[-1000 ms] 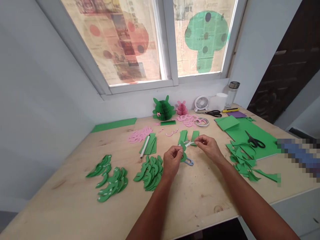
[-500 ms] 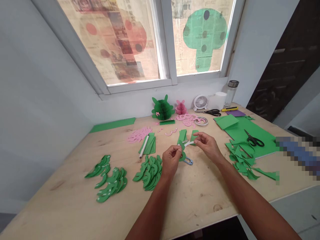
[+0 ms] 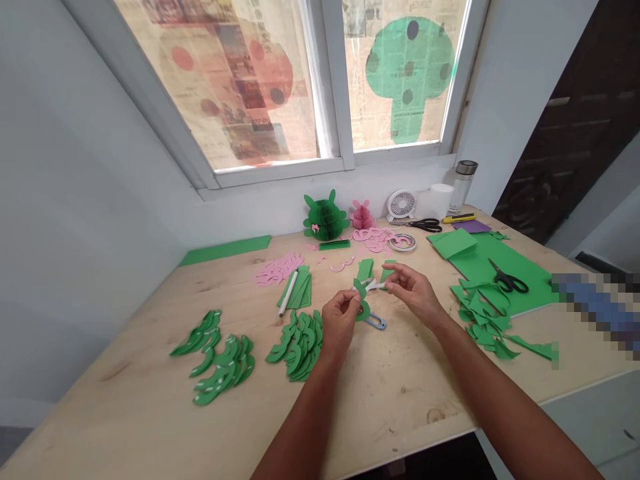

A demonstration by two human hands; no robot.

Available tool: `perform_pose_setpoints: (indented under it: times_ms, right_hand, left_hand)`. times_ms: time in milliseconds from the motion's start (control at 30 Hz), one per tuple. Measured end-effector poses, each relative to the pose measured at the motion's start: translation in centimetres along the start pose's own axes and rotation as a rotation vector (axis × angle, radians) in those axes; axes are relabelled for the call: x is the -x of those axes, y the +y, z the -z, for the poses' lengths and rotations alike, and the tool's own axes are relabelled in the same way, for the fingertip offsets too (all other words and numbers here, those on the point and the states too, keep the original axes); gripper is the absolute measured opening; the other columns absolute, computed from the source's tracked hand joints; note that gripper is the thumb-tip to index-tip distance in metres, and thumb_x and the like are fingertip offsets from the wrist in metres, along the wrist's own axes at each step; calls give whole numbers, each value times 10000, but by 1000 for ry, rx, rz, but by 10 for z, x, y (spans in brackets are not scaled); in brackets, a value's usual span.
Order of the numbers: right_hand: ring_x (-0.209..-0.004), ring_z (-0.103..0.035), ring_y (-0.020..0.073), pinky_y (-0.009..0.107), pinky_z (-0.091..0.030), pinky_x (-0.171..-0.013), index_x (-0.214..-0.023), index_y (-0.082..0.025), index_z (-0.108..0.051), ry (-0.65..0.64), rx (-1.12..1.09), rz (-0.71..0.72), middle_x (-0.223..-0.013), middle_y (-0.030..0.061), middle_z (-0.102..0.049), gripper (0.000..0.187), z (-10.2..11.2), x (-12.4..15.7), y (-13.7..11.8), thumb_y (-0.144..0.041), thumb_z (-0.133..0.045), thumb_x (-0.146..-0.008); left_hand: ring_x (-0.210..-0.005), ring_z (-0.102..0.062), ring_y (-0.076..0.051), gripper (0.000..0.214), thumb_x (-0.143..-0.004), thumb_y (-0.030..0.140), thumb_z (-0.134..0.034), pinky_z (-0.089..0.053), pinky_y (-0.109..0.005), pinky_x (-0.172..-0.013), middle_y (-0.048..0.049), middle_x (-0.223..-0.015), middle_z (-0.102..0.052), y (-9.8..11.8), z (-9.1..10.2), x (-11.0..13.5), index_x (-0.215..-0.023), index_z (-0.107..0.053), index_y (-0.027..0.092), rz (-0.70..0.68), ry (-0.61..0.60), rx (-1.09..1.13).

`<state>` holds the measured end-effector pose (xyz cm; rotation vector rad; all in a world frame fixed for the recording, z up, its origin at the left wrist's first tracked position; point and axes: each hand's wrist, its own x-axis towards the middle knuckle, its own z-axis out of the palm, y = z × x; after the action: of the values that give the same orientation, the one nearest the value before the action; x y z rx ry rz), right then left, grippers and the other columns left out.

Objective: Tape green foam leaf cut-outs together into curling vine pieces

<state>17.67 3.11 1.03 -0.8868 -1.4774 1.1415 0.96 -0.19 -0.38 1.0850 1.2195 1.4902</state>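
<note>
Over the middle of the wooden table (image 3: 380,393), my left hand (image 3: 340,320) pinches a curved green paper cut-out (image 3: 362,299). My right hand (image 3: 413,292) pinches a thin white strip (image 3: 376,286) that runs across to the cut-out. Both hands are closed and held a little above the table. A small blue tool (image 3: 377,323) lies on the table just under them. A pile of similar green curved pieces (image 3: 299,339) lies to the left of my left hand.
More green pieces (image 3: 220,363) lie at the left. At the right are green sheets with black scissors (image 3: 507,278) and green scraps (image 3: 487,323). Pink cut-outs (image 3: 277,269), a white pen (image 3: 289,292), a tape roll (image 3: 402,242), a green honeycomb figure (image 3: 326,217), a fan (image 3: 401,205) and a bottle (image 3: 463,185) stand farther back.
Both hands have shifted slightly up and left in view and come a little closer together; the white strip between them looks shorter. Nothing on the table has moved.
</note>
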Motion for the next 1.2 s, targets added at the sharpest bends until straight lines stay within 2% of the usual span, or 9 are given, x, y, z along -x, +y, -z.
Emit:
perform_pose_setpoints:
  times_ms: [200,367,533,667,767,933,1200]
  right_hand:
    - [-691,-522,143,278,-418,-637,-1114,-179,-563,-49,-20,12,-726,9,-557,393,0,2,-2,-331,-628,-757]
    - [-666,-507,136,270,-402,-619,-1038,-162,-608,-74,-18,13,-695,3,-537,358,-2,3,-4,-368,-638,-746]
    - [-602,-457,115,248,-366,-567,-953,-152,-645,-79,4,-32,-638,-17,-498,298,-6,4,-3,-367,-632,-747]
    - [-608,-476,119,249,-380,-577,-881,-150,-657,-101,10,-58,-661,0,-555,257,-8,5,-1,-364,-632,-741]
    - [-607,-474,115,241,-372,-565,-840,-143,-659,-119,52,-55,-687,12,-584,223,-10,5,-1,-341,-619,-747]
    - [-529,-413,94,221,-321,-503,-788,-137,-664,-130,176,-32,-560,-27,-501,189,-12,5,-4,-313,-610,-742]
    - [-521,-410,93,222,-321,-503,-765,-142,-660,-128,272,4,-543,-34,-480,171,-12,5,0,-299,-596,-742]
  left_hand:
    - [-508,-498,-91,166,-655,307,-658,-414,-221,-530,14,-607,-564,-1,2,-2,-638,-616,147,-20,3,32]
    - [-522,-514,-100,194,-644,324,-668,-419,-223,-536,16,-579,-554,-8,6,-7,-682,-630,138,55,-32,127]
    - [-539,-521,-102,221,-627,342,-691,-433,-225,-548,8,-589,-561,-11,6,-7,-675,-624,136,91,-102,183]
    - [-542,-512,-95,233,-632,355,-693,-432,-223,-552,6,-608,-558,-10,5,-6,-658,-616,137,99,-173,171]
    - [-529,-506,-89,239,-631,358,-698,-421,-217,-538,12,-606,-546,-10,5,-5,-650,-609,136,101,-200,158]
    - [-533,-515,-92,258,-626,375,-704,-424,-226,-546,8,-631,-557,-10,4,-5,-650,-609,137,106,-230,140]
    - [-563,-510,-98,238,-666,366,-679,-426,-228,-560,-8,-669,-570,-7,4,-3,-643,-612,139,77,-291,108]
